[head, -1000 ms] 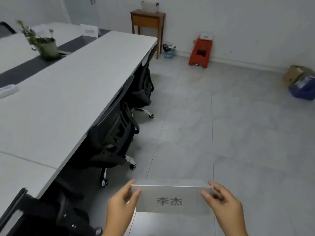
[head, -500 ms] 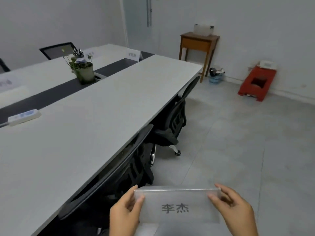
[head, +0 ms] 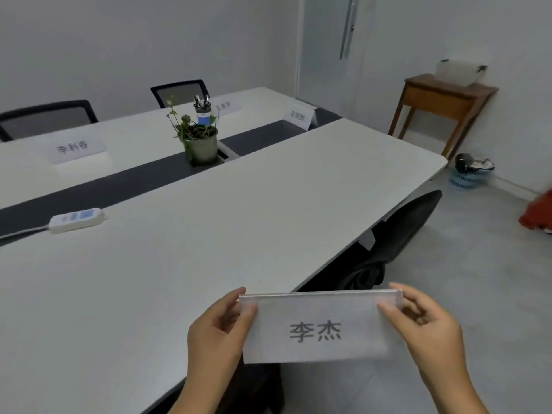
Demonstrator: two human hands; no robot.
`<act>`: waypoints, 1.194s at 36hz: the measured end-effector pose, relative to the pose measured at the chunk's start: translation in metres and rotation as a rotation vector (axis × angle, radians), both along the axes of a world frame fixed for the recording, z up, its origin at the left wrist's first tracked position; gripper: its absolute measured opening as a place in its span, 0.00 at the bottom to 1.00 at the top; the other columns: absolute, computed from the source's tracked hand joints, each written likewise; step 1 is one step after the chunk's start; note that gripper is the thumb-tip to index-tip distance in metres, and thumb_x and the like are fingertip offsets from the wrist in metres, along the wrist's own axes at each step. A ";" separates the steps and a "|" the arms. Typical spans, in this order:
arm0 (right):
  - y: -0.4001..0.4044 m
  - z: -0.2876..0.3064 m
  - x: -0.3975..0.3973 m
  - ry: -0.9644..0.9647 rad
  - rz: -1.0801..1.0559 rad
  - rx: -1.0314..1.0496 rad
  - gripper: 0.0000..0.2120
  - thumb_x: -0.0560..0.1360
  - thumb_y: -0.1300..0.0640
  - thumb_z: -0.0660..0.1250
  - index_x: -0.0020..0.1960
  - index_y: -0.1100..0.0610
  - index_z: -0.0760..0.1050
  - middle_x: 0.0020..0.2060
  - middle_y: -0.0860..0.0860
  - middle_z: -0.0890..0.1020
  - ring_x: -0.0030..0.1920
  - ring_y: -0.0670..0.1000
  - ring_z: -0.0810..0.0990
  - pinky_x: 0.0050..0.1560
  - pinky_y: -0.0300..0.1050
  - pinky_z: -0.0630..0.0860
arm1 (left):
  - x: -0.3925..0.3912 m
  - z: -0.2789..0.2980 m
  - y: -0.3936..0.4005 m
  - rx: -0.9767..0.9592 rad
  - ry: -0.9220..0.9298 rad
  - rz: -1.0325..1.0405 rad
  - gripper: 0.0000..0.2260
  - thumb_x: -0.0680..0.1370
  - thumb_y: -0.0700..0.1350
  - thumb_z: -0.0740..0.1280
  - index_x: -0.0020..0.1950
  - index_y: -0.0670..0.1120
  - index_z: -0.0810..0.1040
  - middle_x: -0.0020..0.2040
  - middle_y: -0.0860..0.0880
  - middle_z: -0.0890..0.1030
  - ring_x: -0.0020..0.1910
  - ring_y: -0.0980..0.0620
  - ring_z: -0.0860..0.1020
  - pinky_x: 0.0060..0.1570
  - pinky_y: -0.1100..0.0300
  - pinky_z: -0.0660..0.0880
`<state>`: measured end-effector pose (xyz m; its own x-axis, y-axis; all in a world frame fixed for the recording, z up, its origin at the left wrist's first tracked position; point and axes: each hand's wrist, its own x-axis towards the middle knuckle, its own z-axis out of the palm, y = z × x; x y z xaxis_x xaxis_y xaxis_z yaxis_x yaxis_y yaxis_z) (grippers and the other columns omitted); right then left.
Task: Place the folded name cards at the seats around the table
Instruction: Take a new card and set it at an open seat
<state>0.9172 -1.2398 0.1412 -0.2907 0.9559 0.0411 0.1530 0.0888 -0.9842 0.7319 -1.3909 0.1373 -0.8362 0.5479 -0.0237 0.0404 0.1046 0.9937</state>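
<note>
I hold a folded white name card [head: 316, 327] with two printed characters in front of me, over the near right edge of the long white table [head: 209, 234]. My left hand [head: 218, 333] pinches its left end and my right hand [head: 424, 327] pinches its right end. Three other name cards stand on the table's far side: one at the left [head: 78, 148], one behind the plant [head: 227, 107], and one at the far end [head: 300, 115].
A potted plant [head: 198, 138] and a pen cup [head: 203, 110] stand on the dark centre strip. A power strip [head: 77, 219] lies at the left. Black chairs [head: 397, 240] are tucked under the right edge. A wooden side table [head: 442, 106] and waste basket [head: 470, 171] stand beyond.
My view has swung left from the floor toward the table. The held card now hangs over the table's near edge, still gripped by both hands.
</note>
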 end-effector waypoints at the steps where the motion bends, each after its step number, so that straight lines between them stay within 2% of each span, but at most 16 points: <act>1: 0.012 0.002 -0.012 -0.011 0.012 0.001 0.15 0.66 0.69 0.70 0.40 0.48 0.77 0.33 0.52 0.80 0.30 0.37 0.77 0.34 0.22 0.72 | -0.011 0.001 0.011 0.002 0.003 0.004 0.12 0.70 0.36 0.69 0.44 0.54 0.79 0.40 0.52 0.81 0.36 0.63 0.79 0.33 0.80 0.71; 5: 0.058 0.006 -0.062 -0.129 0.113 0.030 0.11 0.68 0.68 0.69 0.47 0.57 0.76 0.41 0.55 0.80 0.31 0.33 0.77 0.33 0.20 0.71 | -0.058 -0.010 0.053 -0.033 0.058 0.035 0.11 0.72 0.39 0.68 0.52 0.50 0.79 0.42 0.57 0.79 0.42 0.64 0.77 0.37 0.82 0.69; 9: 0.099 -0.008 -0.115 -0.327 0.207 0.096 0.16 0.70 0.65 0.67 0.58 0.63 0.74 0.52 0.61 0.79 0.47 0.50 0.76 0.47 0.38 0.69 | -0.092 -0.034 0.085 -0.108 0.070 0.092 0.14 0.74 0.41 0.65 0.60 0.46 0.76 0.41 0.61 0.77 0.44 0.67 0.74 0.39 0.83 0.67; 12: 0.127 -0.028 -0.155 -0.410 0.272 0.086 0.18 0.72 0.62 0.65 0.62 0.62 0.71 0.59 0.61 0.76 0.57 0.55 0.75 0.55 0.43 0.67 | -0.111 -0.051 0.106 -0.132 0.024 0.159 0.15 0.75 0.42 0.64 0.62 0.45 0.74 0.42 0.62 0.77 0.41 0.71 0.74 0.39 0.84 0.66; 16: 0.158 -0.053 -0.201 -0.443 0.355 0.033 0.18 0.74 0.60 0.64 0.63 0.61 0.69 0.59 0.63 0.76 0.59 0.58 0.74 0.54 0.44 0.66 | -0.128 -0.071 0.130 -0.193 0.002 0.286 0.16 0.76 0.43 0.62 0.64 0.46 0.72 0.47 0.56 0.79 0.44 0.68 0.73 0.41 0.81 0.68; 19: 0.177 -0.066 -0.226 -0.419 0.399 0.002 0.17 0.74 0.60 0.64 0.62 0.59 0.71 0.59 0.62 0.77 0.59 0.58 0.74 0.54 0.45 0.66 | -0.134 -0.082 0.147 -0.224 -0.045 0.369 0.16 0.77 0.44 0.61 0.64 0.48 0.71 0.44 0.55 0.80 0.44 0.62 0.75 0.41 0.74 0.69; 21: 0.188 -0.075 -0.238 -0.418 0.412 -0.020 0.16 0.73 0.61 0.64 0.61 0.58 0.72 0.58 0.62 0.77 0.59 0.59 0.74 0.57 0.48 0.66 | -0.139 -0.089 0.156 -0.252 -0.074 0.392 0.16 0.77 0.45 0.61 0.64 0.49 0.71 0.42 0.53 0.78 0.42 0.58 0.75 0.40 0.75 0.69; 24: 0.202 -0.087 -0.252 -0.431 0.431 -0.027 0.17 0.71 0.61 0.67 0.59 0.59 0.74 0.55 0.64 0.78 0.58 0.60 0.74 0.62 0.51 0.65 | -0.144 -0.098 0.167 -0.310 -0.087 0.403 0.16 0.76 0.46 0.62 0.64 0.49 0.72 0.39 0.53 0.77 0.38 0.59 0.73 0.39 0.76 0.67; 27: 0.210 -0.095 -0.258 -0.420 0.422 -0.005 0.19 0.69 0.61 0.70 0.59 0.60 0.74 0.55 0.64 0.76 0.57 0.61 0.73 0.61 0.49 0.65 | -0.147 -0.102 0.175 -0.341 -0.097 0.418 0.16 0.77 0.46 0.61 0.64 0.50 0.71 0.44 0.56 0.78 0.45 0.60 0.75 0.45 0.74 0.67; 32: 0.217 -0.101 -0.257 -0.375 0.413 0.004 0.16 0.71 0.64 0.67 0.58 0.61 0.74 0.64 0.58 0.72 0.65 0.56 0.68 0.67 0.46 0.60 | -0.149 -0.103 0.184 -0.411 -0.079 0.432 0.16 0.77 0.46 0.61 0.65 0.50 0.70 0.53 0.56 0.71 0.60 0.53 0.71 0.60 0.59 0.69; 34: 0.217 -0.102 -0.255 -0.345 0.398 0.060 0.16 0.69 0.59 0.71 0.56 0.59 0.76 0.66 0.58 0.71 0.65 0.46 0.67 0.64 0.30 0.58 | -0.147 -0.099 0.186 -0.417 -0.079 0.477 0.15 0.77 0.46 0.61 0.64 0.50 0.71 0.61 0.56 0.66 0.64 0.58 0.64 0.65 0.61 0.64; 36: 0.213 -0.099 -0.255 -0.298 0.366 0.128 0.18 0.67 0.53 0.70 0.55 0.54 0.76 0.66 0.57 0.71 0.57 0.29 0.67 0.54 0.16 0.57 | -0.143 -0.091 0.186 -0.380 -0.083 0.515 0.15 0.77 0.45 0.61 0.63 0.50 0.72 0.63 0.57 0.66 0.64 0.61 0.62 0.67 0.60 0.63; 38: 0.205 -0.086 -0.258 -0.214 0.340 0.158 0.25 0.65 0.43 0.64 0.57 0.55 0.76 0.66 0.54 0.72 0.51 0.21 0.66 0.52 0.14 0.58 | -0.139 -0.077 0.182 -0.309 -0.086 0.564 0.14 0.76 0.44 0.62 0.61 0.52 0.73 0.61 0.61 0.68 0.62 0.67 0.65 0.67 0.55 0.67; 39: 0.199 -0.078 -0.260 -0.162 0.347 0.177 0.28 0.64 0.41 0.61 0.57 0.56 0.76 0.65 0.53 0.72 0.51 0.21 0.66 0.52 0.16 0.59 | -0.137 -0.069 0.178 -0.266 -0.087 0.600 0.13 0.76 0.44 0.63 0.60 0.54 0.73 0.59 0.64 0.69 0.58 0.74 0.65 0.65 0.56 0.68; 41: 0.188 -0.064 -0.264 -0.073 0.377 0.242 0.27 0.65 0.42 0.60 0.58 0.57 0.75 0.65 0.53 0.72 0.54 0.23 0.67 0.53 0.17 0.62 | -0.135 -0.053 0.167 -0.188 -0.071 0.673 0.13 0.75 0.43 0.63 0.54 0.60 0.72 0.54 0.69 0.70 0.51 0.82 0.66 0.60 0.71 0.68; 43: 0.172 -0.049 -0.274 -0.020 0.412 0.321 0.25 0.67 0.45 0.60 0.58 0.57 0.75 0.64 0.54 0.72 0.55 0.25 0.69 0.51 0.18 0.64 | -0.136 -0.039 0.151 -0.126 -0.032 0.760 0.14 0.75 0.42 0.64 0.51 0.63 0.72 0.52 0.70 0.71 0.49 0.83 0.66 0.51 0.83 0.64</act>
